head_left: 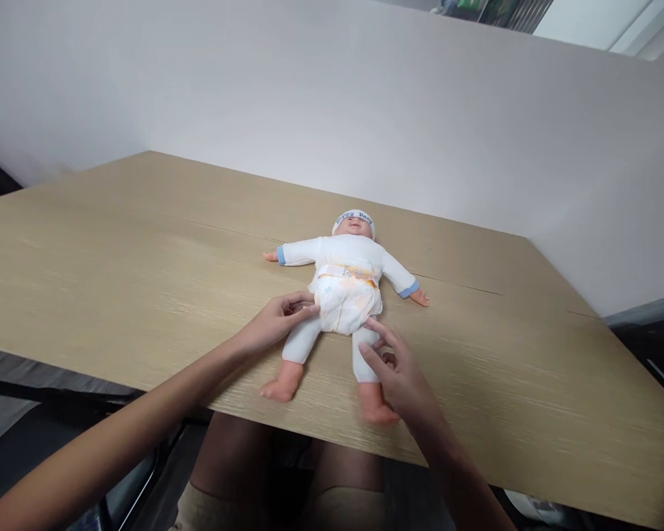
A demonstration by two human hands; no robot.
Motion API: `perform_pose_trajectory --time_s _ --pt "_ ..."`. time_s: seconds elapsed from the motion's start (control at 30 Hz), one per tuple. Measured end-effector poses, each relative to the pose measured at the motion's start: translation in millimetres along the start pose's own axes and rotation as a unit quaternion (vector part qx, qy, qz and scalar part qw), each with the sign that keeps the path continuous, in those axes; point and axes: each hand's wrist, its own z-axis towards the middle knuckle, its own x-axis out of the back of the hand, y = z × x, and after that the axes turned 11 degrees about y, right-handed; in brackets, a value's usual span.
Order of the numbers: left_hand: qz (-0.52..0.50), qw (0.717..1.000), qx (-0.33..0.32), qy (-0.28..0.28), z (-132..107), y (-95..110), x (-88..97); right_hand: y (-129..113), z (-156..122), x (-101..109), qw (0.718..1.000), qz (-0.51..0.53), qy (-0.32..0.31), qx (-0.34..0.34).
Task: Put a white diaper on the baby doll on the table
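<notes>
Diaper (346,304) on doll (355,251); left hand (286,313), right hand (401,369) alongside.

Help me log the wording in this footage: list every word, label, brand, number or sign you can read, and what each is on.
"Happy Ba…": blue letters on the front of the doll's white cap; the end of the second word is unclear.
Unreadable: small print on the front band of the diaper, too small and blurred.
No other text can be read.

The table (144,251) has room either side of the doll (353,249), whose outspread arms (302,252) obstruct
</notes>
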Motion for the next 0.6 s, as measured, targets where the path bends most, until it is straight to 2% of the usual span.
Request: perform_pose_trajectory --time_s 0.1,0.2,0.3,0.37,0.4,0.47,0.53,0.6 --pt "0.113 0.992 -0.063 0.006 -8 5 17.2 -1 -16 22 1.0 0.004 -0.025 0.0" --pt "0.241 0.953 -0.174 0.052 7 5 39.1 4 -4 44 0.999 -0.009 0.012 0.029" --pt "0.406 0.869 -0.25 0.132 48 5 53.6 12 44 52 0.985 -0.101 0.081 0.114" --pt "0.49 0.823 -0.243 0.152 83 7 54.9 18 88 49 0.951 -0.2 0.14 0.19" --pt "0.516 0.812 -0.23 0.146 100 8 53.2 21 110 44 0.929 -0.257 0.166 0.21" --pt "0.542 0.805 -0.21 0.122 129 9 46.8 25 149 32 0.899 -0.344 0.184 0.201" --pt "0.549 0.805 -0.204 0.097 150 9 39.2 27 175 17 0.887 -0.389 0.16 0.189" --pt "0.55 0.805 -0.205 0.086 161 9 32.6 26 188 5 0.887 -0.402 0.14 0.181"
